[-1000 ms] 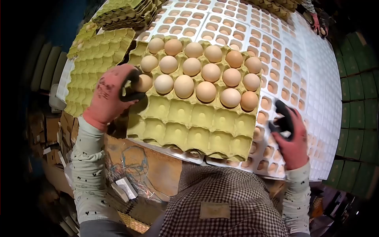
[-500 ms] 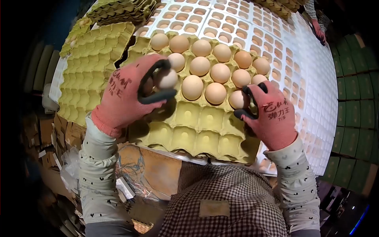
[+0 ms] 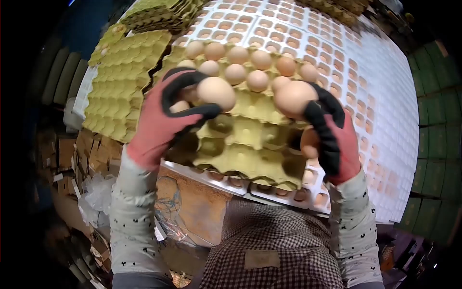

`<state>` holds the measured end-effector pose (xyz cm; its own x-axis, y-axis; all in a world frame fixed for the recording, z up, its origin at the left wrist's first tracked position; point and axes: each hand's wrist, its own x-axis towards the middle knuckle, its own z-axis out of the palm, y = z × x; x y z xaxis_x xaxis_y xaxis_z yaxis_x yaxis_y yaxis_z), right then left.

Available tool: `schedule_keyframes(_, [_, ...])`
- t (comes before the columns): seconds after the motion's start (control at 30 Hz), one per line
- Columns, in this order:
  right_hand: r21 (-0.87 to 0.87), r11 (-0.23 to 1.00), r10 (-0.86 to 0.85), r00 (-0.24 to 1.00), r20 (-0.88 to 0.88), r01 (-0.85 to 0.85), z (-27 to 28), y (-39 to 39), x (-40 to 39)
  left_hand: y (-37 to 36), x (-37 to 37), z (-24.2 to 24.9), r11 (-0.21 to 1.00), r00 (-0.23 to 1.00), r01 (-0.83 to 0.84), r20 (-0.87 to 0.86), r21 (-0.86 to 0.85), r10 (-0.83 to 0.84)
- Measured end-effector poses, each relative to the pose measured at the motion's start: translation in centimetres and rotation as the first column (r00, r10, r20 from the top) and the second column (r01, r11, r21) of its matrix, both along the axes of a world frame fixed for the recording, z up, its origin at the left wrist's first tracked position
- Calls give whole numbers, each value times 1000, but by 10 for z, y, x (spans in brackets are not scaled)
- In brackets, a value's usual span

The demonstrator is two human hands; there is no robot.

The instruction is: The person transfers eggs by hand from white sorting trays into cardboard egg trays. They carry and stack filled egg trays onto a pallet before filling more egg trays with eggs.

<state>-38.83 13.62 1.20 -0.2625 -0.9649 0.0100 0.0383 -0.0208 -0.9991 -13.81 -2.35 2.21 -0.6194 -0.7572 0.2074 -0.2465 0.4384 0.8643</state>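
- A stack of empty green pulp egg trays [image 3: 120, 84] lies at the left, on the white plastic egg grid [image 3: 380, 91].
- The left hand [image 3: 168, 113], in a red-and-black glove, is closed around two eggs: a large one [image 3: 216, 92] on top and a second [image 3: 179, 106] tucked in the palm.
- Under both hands sits the green egg tray [image 3: 240, 139], its far rows filled, near rows bare.
- The right hand [image 3: 329, 135] grips another egg [image 3: 293, 98], and seemingly one more [image 3: 309, 143] lower down.
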Motion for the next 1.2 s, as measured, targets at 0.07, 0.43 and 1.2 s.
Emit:
schedule_keyframes(0.07, [61,978,82,631,771,-201,-6,39,-27,36,-8,10,925,974,66,-227,374,22])
schedule_keyframes(0.43, [410,849,-481,809,338,333,-83,340,-147,310,-225,-36,167,742,526,-353,834,-570])
schedule_keyframes(1.2, [-25,714,-266,238,-934,699,-190,526,-360,400,-343,-125,792,827,560,213,-243,-520])
